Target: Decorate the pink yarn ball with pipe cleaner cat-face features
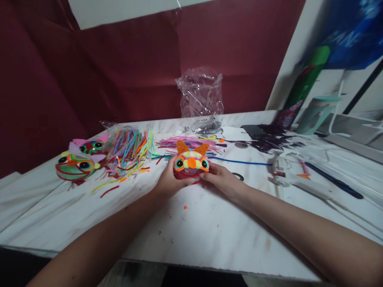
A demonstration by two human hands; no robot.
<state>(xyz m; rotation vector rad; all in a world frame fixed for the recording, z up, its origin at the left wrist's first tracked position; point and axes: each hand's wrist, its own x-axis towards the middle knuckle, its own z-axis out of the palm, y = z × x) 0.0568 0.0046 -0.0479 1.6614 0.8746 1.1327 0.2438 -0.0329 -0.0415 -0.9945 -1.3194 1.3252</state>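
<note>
Between both hands [168,178], the toy head [192,163] faces nearward, its eye-line running crosswise.

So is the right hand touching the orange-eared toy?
Touching. The head view shows the right hand holding the orange-eared toy by its side, thumb in front.

An orange-eared pipe-cleaner animal head [192,164], with teal-ringed black eyes, an orange nose and a red lower edge, is held upright near the pink pipe-cleaner pile [169,142], its face turned away from it.
</note>
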